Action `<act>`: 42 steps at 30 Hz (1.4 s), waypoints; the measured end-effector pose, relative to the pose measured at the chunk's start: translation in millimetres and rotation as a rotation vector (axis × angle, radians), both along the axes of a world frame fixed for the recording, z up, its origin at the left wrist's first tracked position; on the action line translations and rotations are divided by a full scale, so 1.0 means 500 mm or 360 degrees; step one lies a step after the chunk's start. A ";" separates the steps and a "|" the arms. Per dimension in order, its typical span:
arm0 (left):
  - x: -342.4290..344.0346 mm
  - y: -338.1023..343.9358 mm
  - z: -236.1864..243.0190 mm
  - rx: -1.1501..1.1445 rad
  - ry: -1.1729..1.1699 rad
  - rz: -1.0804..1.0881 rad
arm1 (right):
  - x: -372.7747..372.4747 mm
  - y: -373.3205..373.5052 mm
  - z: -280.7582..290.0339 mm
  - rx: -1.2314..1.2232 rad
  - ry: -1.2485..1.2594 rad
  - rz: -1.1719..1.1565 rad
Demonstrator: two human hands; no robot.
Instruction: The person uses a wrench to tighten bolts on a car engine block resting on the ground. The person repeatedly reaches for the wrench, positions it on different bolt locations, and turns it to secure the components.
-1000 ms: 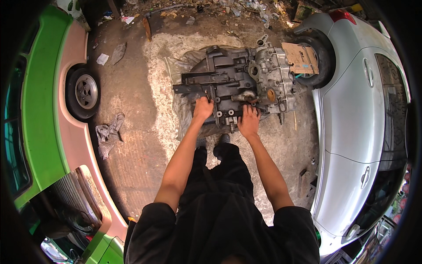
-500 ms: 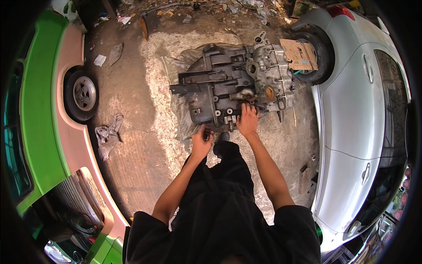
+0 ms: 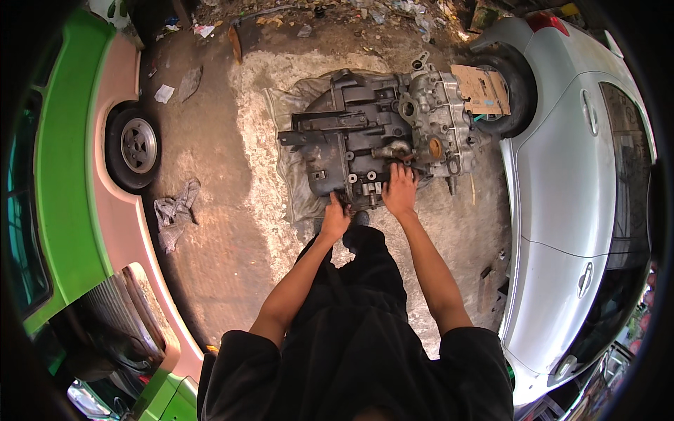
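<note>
A large grey metal engine (image 3: 330, 158) lies on a pale crumpled sheet (image 3: 286, 175) in front of me. At its near edge, my left hand (image 3: 335, 217) is closed, with the index finger against the casing. Something dark shows by its thumb, too small and shaded to name. My right hand (image 3: 401, 189) rests on the near side of the engine, fingers apart over the dark metal and holding nothing; its fingertips are partly hidden among the parts. Just beyond it are a curved rusty pipe fitting (image 3: 393, 150) and a round orange-brown opening (image 3: 435, 146).
A green and pink vehicle (image 3: 105, 175) stands on the left, a silver car (image 3: 554, 175) on the right. Cardboard (image 3: 481, 90) leans against the car's wheel. A grey rag (image 3: 175, 214) lies on the concrete floor. Litter (image 3: 379, 14) is scattered at the far end.
My left hand has shifted slightly right, its index finger now reaching up to the engine's edge. The right hand stays on the engine. The whole view has shifted a little.
</note>
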State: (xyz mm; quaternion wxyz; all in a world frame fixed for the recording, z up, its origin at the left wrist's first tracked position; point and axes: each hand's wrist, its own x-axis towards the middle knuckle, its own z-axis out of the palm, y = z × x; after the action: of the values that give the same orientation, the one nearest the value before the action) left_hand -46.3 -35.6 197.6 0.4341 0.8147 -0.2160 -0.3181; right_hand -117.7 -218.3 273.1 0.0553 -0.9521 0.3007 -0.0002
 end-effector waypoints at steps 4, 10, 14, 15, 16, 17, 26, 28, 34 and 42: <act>0.016 0.005 0.010 0.0077 -0.0277 -0.0124 | -0.001 -0.001 0.002 -0.0001 -0.0011 -0.0013; 0.000 0.001 0.037 0.0155 -0.0295 -0.0041 | 0.001 0.002 0.004 -0.0007 -0.0047 -0.0009; -0.006 -0.014 0.038 0.0278 -0.0246 0.0002 | 0.001 0.001 0.005 0.0017 -0.0025 -0.0018; -0.005 -0.014 0.035 0.0236 -0.0199 0.0030 | 0.001 0.001 0.005 0.0011 -0.0022 -0.0018; -0.003 -0.012 0.033 0.0188 -0.0162 0.0065 | 0.001 0.001 0.004 0.0006 -0.0020 -0.0018; -0.001 -0.008 0.031 0.0162 -0.0084 0.0118 | 0.001 0.001 0.004 0.0003 -0.0012 -0.0022; 0.060 0.049 0.102 0.0521 -0.0352 0.0122 | 0.001 0.001 0.000 0.0012 -0.0011 -0.0028; 0.086 0.062 0.123 0.0364 -0.0445 0.0103 | 0.001 0.001 0.000 0.0028 0.0003 -0.0032; 0.140 0.048 0.154 -0.0286 -0.0390 0.0273 | 0.001 0.000 -0.002 0.0033 -0.0008 -0.0037; 0.178 -0.053 0.125 -0.0222 -0.0539 0.0383 | -0.001 0.001 -0.005 -0.0013 -0.0031 -0.0019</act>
State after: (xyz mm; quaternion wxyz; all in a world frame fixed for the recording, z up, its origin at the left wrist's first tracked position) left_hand 42.6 -62.2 260.3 0.4817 0.8445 -0.2084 -0.1069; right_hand -118.0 -217.7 270.8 0.0543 -0.9505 0.3057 -0.0111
